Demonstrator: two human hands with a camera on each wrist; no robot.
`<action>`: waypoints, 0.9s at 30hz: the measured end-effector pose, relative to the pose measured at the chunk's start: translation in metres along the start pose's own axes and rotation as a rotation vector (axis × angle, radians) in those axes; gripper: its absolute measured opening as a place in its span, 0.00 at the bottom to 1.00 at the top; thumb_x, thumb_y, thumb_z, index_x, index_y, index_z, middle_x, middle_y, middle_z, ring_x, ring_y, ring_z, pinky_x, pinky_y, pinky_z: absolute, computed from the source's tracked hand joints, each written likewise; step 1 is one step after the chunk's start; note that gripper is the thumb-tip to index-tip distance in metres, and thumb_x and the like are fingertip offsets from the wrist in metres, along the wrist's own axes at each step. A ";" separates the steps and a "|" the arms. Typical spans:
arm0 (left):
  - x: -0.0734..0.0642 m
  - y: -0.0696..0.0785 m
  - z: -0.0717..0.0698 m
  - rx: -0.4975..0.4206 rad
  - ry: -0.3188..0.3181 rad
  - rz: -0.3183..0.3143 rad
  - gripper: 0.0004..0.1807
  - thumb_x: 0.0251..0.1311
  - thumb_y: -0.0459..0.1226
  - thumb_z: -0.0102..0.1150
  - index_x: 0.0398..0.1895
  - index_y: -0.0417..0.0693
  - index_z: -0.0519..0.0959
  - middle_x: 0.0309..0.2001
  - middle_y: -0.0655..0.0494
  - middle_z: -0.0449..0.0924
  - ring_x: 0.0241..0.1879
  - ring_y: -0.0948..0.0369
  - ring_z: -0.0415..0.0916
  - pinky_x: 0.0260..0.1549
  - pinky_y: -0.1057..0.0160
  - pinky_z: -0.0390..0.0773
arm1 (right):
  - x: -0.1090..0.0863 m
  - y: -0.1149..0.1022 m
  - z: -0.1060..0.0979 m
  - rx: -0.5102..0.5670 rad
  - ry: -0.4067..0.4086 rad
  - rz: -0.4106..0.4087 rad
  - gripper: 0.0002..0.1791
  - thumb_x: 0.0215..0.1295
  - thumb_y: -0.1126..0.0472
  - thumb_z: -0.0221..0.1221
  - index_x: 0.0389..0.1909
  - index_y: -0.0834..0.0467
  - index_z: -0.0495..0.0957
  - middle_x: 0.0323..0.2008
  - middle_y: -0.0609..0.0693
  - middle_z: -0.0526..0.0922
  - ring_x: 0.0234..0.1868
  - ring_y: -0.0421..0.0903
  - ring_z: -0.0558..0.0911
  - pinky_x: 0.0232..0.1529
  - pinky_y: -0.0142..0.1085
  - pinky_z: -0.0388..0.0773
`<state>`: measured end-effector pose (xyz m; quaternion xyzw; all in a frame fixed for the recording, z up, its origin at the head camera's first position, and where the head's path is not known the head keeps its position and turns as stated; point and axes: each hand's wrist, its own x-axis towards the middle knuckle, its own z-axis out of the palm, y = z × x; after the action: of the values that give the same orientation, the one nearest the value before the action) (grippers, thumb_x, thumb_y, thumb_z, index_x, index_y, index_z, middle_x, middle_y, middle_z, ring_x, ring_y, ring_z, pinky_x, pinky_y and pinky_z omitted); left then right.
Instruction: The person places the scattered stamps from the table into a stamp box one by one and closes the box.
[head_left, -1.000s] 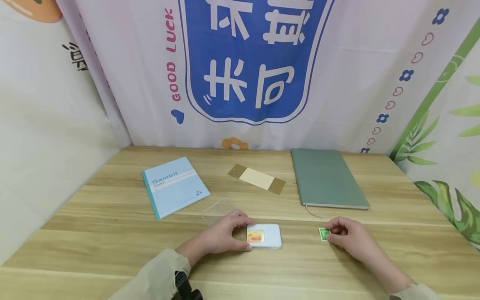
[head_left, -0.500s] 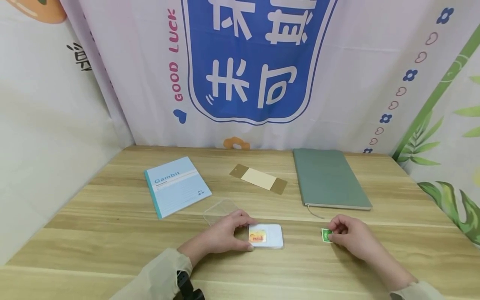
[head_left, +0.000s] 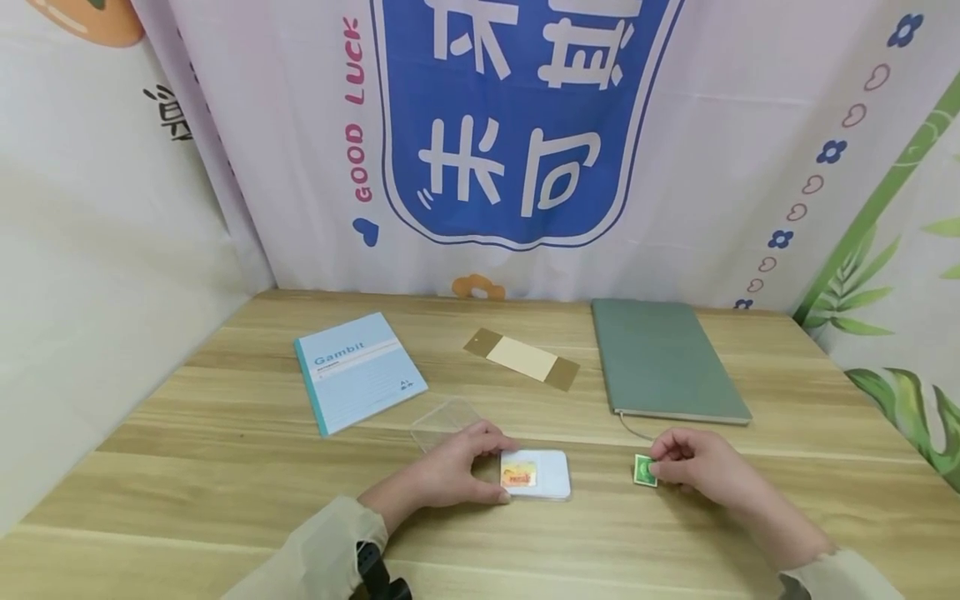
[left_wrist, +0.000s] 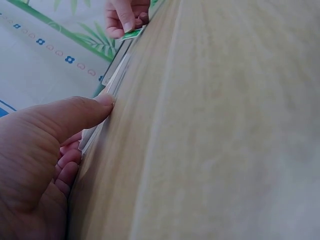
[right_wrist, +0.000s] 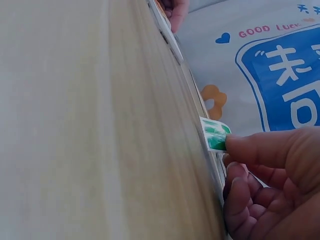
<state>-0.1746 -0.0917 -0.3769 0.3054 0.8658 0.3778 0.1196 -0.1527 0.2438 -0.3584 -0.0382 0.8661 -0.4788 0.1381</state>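
A flat clear plastic case [head_left: 555,477] with a white inside lies on the table. A small orange-and-yellow stamp [head_left: 518,475] shows on its left half. My left hand [head_left: 453,468] holds the case at its left end, thumb along the near edge and fingers at the far edge. My right hand [head_left: 701,467] pinches a small green stamp [head_left: 643,470] with a white border between thumb and fingers, to the right of the case. In the right wrist view the green stamp [right_wrist: 214,134] sticks out past the thumb tip, slightly curved.
A clear plastic lid [head_left: 442,417] lies behind my left hand. Farther back are a light blue notebook [head_left: 360,375], a brown-and-cream card strip [head_left: 521,358] and a grey-green notebook [head_left: 667,362] with a ribbon. A printed cloth hangs behind the wooden table [head_left: 225,483].
My right hand has moved slightly left with the green stamp, closer to the case. My left hand keeps its hold on the case. The head view has shifted a little.
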 end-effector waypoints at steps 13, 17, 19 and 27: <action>0.000 0.000 0.000 0.009 -0.001 -0.006 0.30 0.46 0.44 0.70 0.55 0.51 0.75 0.48 0.62 0.69 0.49 0.63 0.67 0.54 0.61 0.66 | 0.009 -0.017 0.018 0.061 -0.042 -0.032 0.12 0.54 0.65 0.63 0.36 0.66 0.73 0.27 0.49 0.73 0.26 0.41 0.71 0.25 0.31 0.70; 0.000 0.000 0.001 0.011 -0.005 -0.006 0.30 0.46 0.43 0.70 0.55 0.51 0.75 0.48 0.62 0.69 0.48 0.63 0.67 0.54 0.61 0.66 | 0.011 -0.020 0.023 0.071 -0.050 -0.030 0.11 0.54 0.65 0.62 0.36 0.66 0.73 0.27 0.49 0.73 0.26 0.41 0.71 0.24 0.31 0.70; 0.000 -0.001 0.001 0.013 -0.006 -0.006 0.30 0.46 0.43 0.70 0.55 0.51 0.75 0.48 0.62 0.69 0.48 0.63 0.67 0.54 0.61 0.66 | 0.012 -0.022 0.026 0.081 -0.059 -0.029 0.11 0.54 0.66 0.62 0.35 0.66 0.73 0.26 0.49 0.73 0.26 0.42 0.71 0.24 0.30 0.70; 0.001 -0.001 0.001 0.009 -0.005 -0.016 0.29 0.46 0.43 0.70 0.55 0.52 0.75 0.48 0.62 0.68 0.49 0.63 0.66 0.54 0.61 0.66 | 0.017 -0.029 0.036 0.095 -0.090 -0.079 0.10 0.54 0.66 0.63 0.33 0.67 0.74 0.24 0.48 0.72 0.25 0.41 0.69 0.22 0.29 0.68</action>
<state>-0.1751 -0.0911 -0.3777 0.2999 0.8696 0.3723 0.1234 -0.1615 0.1953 -0.3554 -0.0875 0.8332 -0.5221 0.1596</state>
